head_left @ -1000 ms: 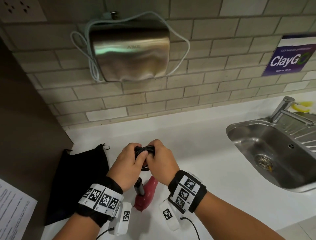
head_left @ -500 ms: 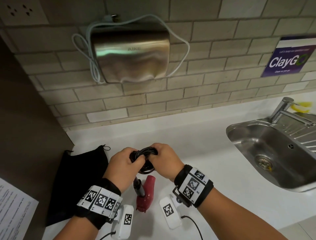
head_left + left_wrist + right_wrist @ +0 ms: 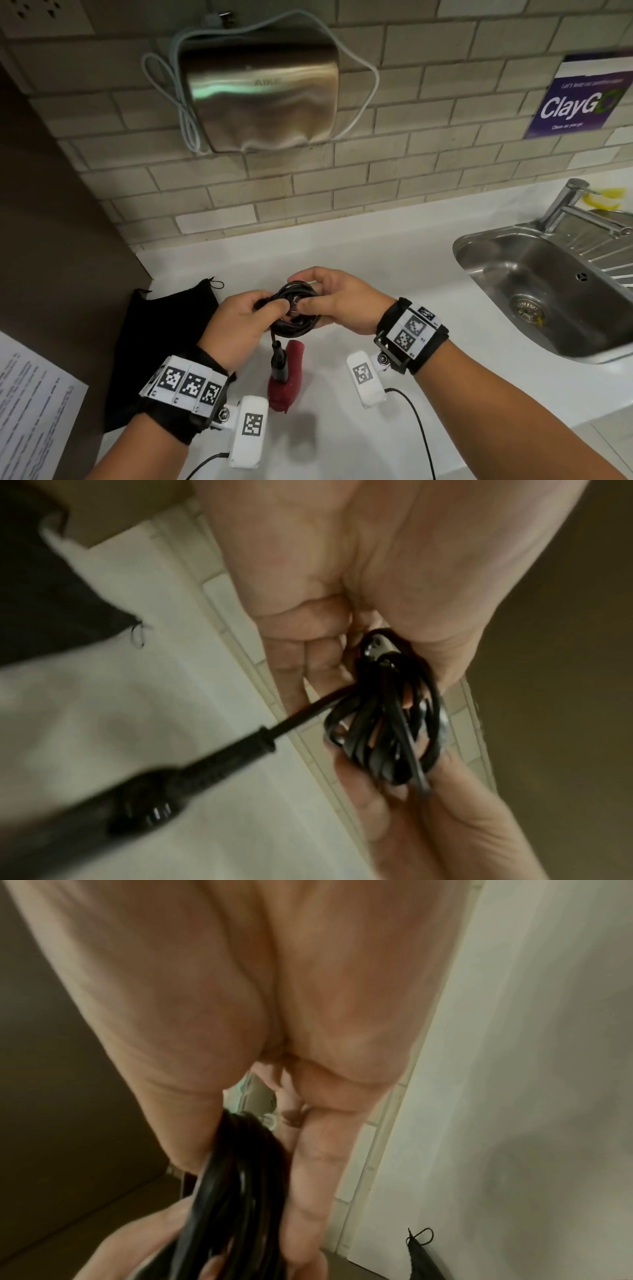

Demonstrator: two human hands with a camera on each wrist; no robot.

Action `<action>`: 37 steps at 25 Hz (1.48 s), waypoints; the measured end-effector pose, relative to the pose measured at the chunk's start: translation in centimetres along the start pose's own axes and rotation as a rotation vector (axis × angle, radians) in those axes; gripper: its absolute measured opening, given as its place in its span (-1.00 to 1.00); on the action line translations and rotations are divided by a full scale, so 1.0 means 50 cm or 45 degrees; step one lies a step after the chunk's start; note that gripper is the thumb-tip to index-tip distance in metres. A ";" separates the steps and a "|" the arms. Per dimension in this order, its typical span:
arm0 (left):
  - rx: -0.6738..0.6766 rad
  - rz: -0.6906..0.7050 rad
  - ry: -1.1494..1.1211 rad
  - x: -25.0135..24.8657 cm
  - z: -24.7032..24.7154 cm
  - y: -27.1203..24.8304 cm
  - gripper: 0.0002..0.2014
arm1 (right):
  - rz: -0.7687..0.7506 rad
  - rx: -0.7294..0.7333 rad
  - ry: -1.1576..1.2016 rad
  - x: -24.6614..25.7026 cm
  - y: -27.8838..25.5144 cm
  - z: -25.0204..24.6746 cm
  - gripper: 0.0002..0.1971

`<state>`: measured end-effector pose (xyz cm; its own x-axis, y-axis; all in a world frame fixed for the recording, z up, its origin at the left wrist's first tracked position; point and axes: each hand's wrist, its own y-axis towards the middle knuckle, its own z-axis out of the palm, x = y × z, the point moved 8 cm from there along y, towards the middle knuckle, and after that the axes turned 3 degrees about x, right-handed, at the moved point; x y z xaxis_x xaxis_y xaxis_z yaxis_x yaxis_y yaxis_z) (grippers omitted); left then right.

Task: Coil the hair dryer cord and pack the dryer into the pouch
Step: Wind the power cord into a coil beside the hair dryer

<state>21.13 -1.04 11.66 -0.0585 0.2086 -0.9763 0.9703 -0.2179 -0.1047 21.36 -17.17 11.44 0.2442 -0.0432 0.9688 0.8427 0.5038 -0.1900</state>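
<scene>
The black cord (image 3: 297, 315) is wound into a small coil held above the white counter (image 3: 394, 274). My left hand (image 3: 239, 318) pinches the coil's left side, and the plug's metal prongs (image 3: 378, 649) show beside its thumb. My right hand (image 3: 337, 305) grips the coil's right side with thumb and curled fingers. From the coil a short stretch of cord drops to the black handle end (image 3: 279, 365) of the dark red hair dryer (image 3: 286, 380), which hangs or stands below my hands. The black drawstring pouch (image 3: 161, 342) lies flat on the counter to the left.
A steel sink (image 3: 548, 291) with a tap (image 3: 568, 205) sits at the right. A metal hand dryer (image 3: 260, 92) with a white cable hangs on the tiled wall. A printed sheet (image 3: 30, 404) lies at the lower left, beside a brown panel.
My hands have moved slightly apart and turned the coil, so more of its loop faces up. The right hand shifted to the right; the dryer stays below.
</scene>
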 end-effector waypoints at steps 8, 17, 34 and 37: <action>0.185 -0.249 -0.918 0.027 0.058 -0.022 -0.66 | -0.222 -0.091 0.155 0.004 -0.002 0.005 -0.42; 0.061 -0.104 -0.862 0.032 0.045 0.001 -0.66 | -0.282 -0.161 -0.399 0.035 -0.014 0.012 -0.57; 0.066 -0.215 -0.805 0.058 0.076 -0.016 -0.43 | -0.128 -0.332 -0.262 0.015 -0.018 0.001 -0.64; 0.050 -0.219 -0.769 0.059 0.067 -0.014 -0.49 | -0.191 -0.290 -0.352 0.016 -0.018 0.005 -0.70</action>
<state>19.48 -3.46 8.21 -0.3460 -0.3290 -0.8787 0.9267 -0.2661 -0.2653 20.67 -17.45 12.42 -0.0020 0.1479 0.9890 0.9518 0.3035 -0.0435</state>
